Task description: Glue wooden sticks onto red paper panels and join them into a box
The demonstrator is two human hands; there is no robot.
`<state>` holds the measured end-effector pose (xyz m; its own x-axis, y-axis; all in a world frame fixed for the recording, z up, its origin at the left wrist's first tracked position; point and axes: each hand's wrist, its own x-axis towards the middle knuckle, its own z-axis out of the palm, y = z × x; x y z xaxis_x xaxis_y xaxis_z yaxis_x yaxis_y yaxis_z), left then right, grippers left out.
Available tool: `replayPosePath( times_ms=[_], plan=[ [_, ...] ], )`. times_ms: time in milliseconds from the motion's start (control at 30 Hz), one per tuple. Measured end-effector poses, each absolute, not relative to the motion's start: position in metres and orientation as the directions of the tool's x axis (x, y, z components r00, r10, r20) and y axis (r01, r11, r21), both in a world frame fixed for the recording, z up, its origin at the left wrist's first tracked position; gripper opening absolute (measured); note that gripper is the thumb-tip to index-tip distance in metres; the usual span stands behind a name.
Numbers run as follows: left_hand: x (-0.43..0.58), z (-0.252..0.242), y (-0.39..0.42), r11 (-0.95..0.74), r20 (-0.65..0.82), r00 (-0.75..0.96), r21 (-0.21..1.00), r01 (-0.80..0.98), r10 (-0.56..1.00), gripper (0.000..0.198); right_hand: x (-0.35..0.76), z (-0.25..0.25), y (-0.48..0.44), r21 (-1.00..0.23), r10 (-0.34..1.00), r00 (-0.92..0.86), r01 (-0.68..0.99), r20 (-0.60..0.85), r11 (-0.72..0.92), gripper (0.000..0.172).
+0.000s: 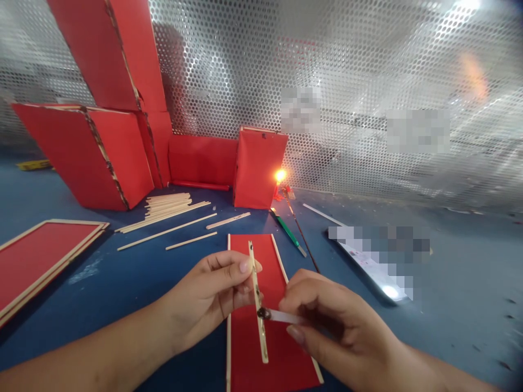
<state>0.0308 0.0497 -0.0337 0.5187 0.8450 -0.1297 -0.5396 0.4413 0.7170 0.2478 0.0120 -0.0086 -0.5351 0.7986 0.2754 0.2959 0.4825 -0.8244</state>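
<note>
Pinched in my left hand (220, 286) is a thin wooden stick (262, 340), tilted over a red panel (286, 354). Dark brown smears run along the stick. My right hand (335, 321) is closed on a translucent glue stick (286, 317), whose dark, softened tip touches the wooden stick. Wooden strips edge the long sides of the red panel, which lies on the table beneath both hands. Part of the glue stick is hidden inside my right fingers.
Red boxes (122, 147) stand at the back left, and a smaller red box (259, 169) is beside a lit flame (280, 175). Loose wooden sticks (167, 209), a green cutter (287, 230) and a phone (368, 272) lie around. Another framed red panel (41, 250) is leftward.
</note>
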Motion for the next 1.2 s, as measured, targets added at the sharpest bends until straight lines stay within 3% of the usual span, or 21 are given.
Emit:
replayPosePath(
  times_ms=[167, 500, 633, 800, 933, 1200],
  plan=[
    [0.0311, -0.0327, 0.0489, 0.431, -0.103, 0.531, 0.721, -0.543, 0.841, 0.025, 0.2497, -0.0100, 0.0116, -0.840, 0.822, -0.526, 0.327, 0.219, 0.433, 0.009],
    [0.0326, -0.0351, 0.0479, 0.424, -0.060, 0.566, 0.729, -0.538, 0.822, 0.024, 0.2468, -0.0162, 0.0147, -0.772, 0.786, -0.509, 0.317, 0.352, 0.551, 0.007],
    [0.0330, -0.0334, 0.0481, 0.427, -0.069, 0.565, 0.731, -0.532, 0.822, 0.024, 0.2469, -0.0131, 0.0131, -0.766, 0.780, -0.525, 0.325, 0.341, 0.554, 0.006],
    [0.0324, -0.0334, 0.0471, 0.419, -0.064, 0.562, 0.736, -0.531, 0.825, 0.025, 0.2460, -0.0082, 0.0126, -0.766, 0.763, -0.560, 0.318, 0.323, 0.558, 0.016],
    [0.0319, -0.0328, 0.0467, 0.422, -0.075, 0.565, 0.745, -0.516, 0.822, 0.025, 0.2448, -0.0120, 0.0116, -0.756, 0.765, -0.536, 0.317, 0.356, 0.573, 0.008],
    [0.0323, -0.0318, 0.0482, 0.412, -0.070, 0.561, 0.755, -0.510, 0.825, 0.025, 0.2429, -0.0079, 0.0083, -0.758, 0.792, -0.548, 0.388, 0.268, 0.525, 0.011]
  ],
)
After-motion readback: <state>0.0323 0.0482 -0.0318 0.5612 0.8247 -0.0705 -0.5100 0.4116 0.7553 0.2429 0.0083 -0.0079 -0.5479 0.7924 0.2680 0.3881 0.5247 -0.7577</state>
